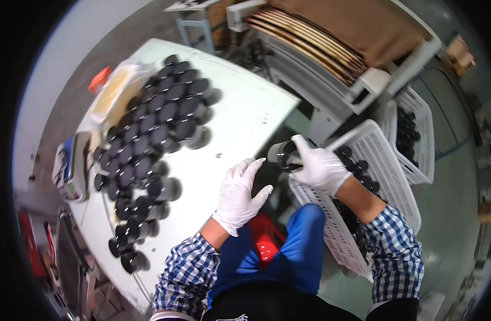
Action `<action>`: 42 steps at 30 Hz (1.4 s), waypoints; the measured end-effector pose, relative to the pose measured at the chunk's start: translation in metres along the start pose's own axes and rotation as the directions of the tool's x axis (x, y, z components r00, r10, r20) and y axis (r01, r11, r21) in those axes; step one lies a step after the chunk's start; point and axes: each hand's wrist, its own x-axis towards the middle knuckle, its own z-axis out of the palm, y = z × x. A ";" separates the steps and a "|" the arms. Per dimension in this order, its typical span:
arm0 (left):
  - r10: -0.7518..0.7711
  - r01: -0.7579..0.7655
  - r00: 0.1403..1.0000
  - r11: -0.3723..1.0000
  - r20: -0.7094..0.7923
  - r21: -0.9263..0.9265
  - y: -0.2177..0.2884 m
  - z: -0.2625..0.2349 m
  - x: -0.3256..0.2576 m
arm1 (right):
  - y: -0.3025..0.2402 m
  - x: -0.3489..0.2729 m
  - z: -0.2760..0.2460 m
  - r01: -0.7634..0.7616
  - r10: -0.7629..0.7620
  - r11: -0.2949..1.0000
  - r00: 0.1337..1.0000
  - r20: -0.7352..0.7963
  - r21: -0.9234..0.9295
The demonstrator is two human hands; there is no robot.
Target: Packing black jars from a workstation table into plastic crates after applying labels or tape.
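My right hand [323,168], in a white glove, is closed around a small dark round jar [280,154] with a clear-looking wall. It is above the near end of a white slatted basket [331,230]. My left hand [240,195], gloved too, hangs over the right edge of the white table [240,101]. Its thumb and fingers are apart, with nothing between them, a short way left of the jar. Many similar black-topped jars [149,123] crowd the left half of the table. More black round pieces [357,166] lie in the basket.
A bag-wrapped yellowish block [117,93] and an orange item [100,79] lie at the table's far left. A scale-like device [71,166] stands there too. A second white basket [424,128] holds black pieces. A conveyor-like machine [331,48] is beyond. A red stool [264,235] shows between my legs.
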 end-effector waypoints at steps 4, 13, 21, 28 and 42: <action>-0.161 0.158 0.979 0.987 -0.128 -0.028 -0.049 -0.024 -0.041 | -0.089 0.057 0.042 0.192 -0.182 0.978 0.977 0.114 -0.078; -0.377 0.351 0.902 0.924 -0.209 -0.154 -0.098 -0.049 -0.078 | -0.171 0.087 0.068 0.268 -0.234 0.952 0.949 0.213 -0.148; -0.476 0.139 0.866 0.518 -0.150 -0.844 -0.042 -0.056 -0.082 | -0.166 0.039 0.085 0.055 -0.001 0.366 0.998 -0.059 0.929; -0.464 0.217 0.880 0.207 0.100 -0.954 -0.042 -0.052 -0.082 | -0.148 0.025 0.113 -0.036 0.042 0.096 0.999 0.033 0.995; -0.338 0.057 0.936 -0.124 0.096 -0.991 -0.055 -0.053 -0.095 | -0.127 0.013 0.135 -0.114 -0.140 -0.170 0.986 0.091 0.979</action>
